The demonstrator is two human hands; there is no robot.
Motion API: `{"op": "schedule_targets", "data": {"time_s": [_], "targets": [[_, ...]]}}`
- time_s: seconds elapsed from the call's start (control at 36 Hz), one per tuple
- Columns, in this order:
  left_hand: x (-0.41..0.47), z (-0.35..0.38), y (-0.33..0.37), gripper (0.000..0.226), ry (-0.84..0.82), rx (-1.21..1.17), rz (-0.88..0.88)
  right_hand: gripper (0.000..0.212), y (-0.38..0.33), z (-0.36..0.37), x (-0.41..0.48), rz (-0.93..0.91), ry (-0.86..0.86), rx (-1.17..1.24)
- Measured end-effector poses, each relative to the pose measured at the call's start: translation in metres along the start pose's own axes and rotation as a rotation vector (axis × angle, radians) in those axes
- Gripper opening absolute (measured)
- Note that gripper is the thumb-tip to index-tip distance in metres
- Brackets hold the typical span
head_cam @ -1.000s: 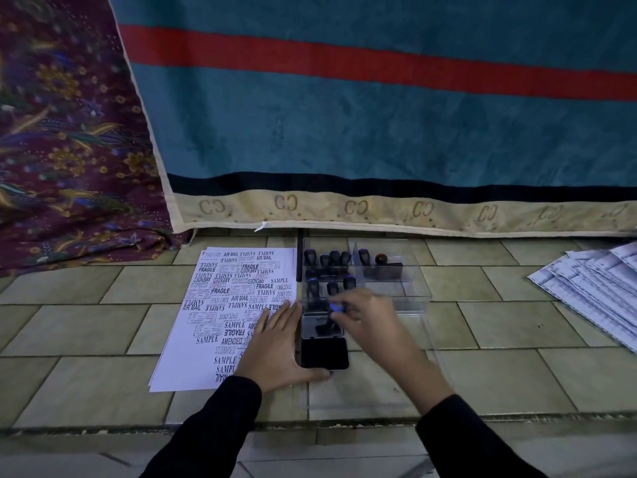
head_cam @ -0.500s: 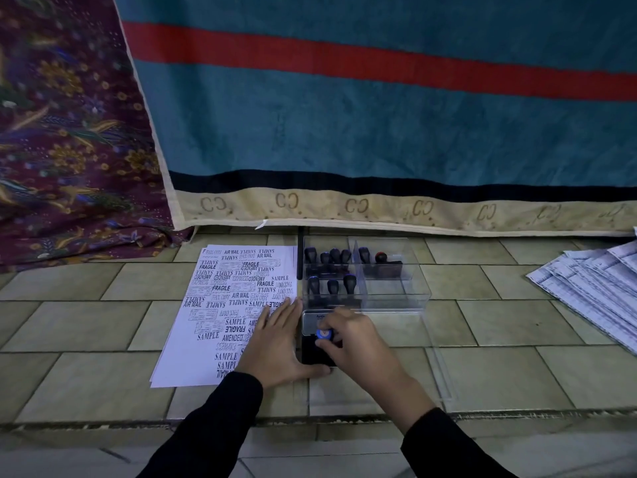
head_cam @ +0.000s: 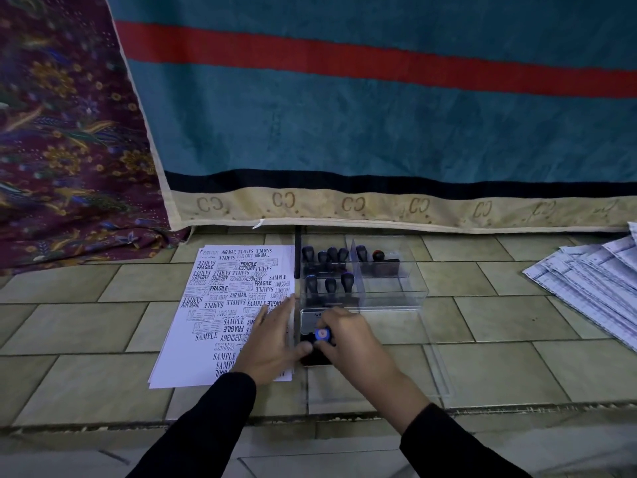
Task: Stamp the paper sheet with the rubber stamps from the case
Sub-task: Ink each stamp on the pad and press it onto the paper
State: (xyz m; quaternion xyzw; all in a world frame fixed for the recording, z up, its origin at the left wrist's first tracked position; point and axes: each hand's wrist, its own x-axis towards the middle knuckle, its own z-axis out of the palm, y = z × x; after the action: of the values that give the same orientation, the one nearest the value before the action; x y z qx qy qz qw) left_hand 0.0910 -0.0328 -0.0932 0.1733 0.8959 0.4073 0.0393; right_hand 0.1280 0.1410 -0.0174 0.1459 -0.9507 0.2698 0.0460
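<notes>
Where it is stamped, the paper sheet (head_cam: 224, 305) reads SAMPLE, FRAGILE

L hand (head_cam: 272, 343) flat, fingers straight; R hand (head_cam: 353, 341) in fingertip pinch on stamp (head_cam: 322, 334).

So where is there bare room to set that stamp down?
Bare tiles between the case and the paper stack; also the lower-left corner of the sheet. Crowded: the case's left compartment, full of stamps, and the sheet's top.
</notes>
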Motion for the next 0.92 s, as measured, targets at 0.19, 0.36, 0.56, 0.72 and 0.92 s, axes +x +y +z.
{"op": "schedule_targets", "data": {"time_s": [0.19, 0.36, 0.56, 0.72, 0.92], "targets": [[-0.001, -0.041, 0.015, 0.077, 0.385, -0.728, -0.170, 0.018, 0.006, -0.003, 0.017, 0.053, -0.007, 0.026], [-0.017, -0.106, -0.035, 0.031, 0.694, -0.591, -0.167, 0.024, -0.021, -0.001, 0.035, -0.024, 0.027, 0.155], [-0.040, -0.127, -0.120, 0.031, 0.540, 0.167, -0.330, 0.015, -0.077, 0.036, 0.065, -0.203, -0.043, 0.287], [-0.040, -0.119, -0.119, 0.032, 0.441, 0.440, -0.414, 0.012, -0.100, 0.067, 0.090, -0.226, -0.115, 0.278], [-0.040, -0.120, -0.116, 0.033, 0.430, 0.435, -0.414, 0.008, -0.108, 0.078, 0.099, -0.233, -0.189, 0.273]]}}
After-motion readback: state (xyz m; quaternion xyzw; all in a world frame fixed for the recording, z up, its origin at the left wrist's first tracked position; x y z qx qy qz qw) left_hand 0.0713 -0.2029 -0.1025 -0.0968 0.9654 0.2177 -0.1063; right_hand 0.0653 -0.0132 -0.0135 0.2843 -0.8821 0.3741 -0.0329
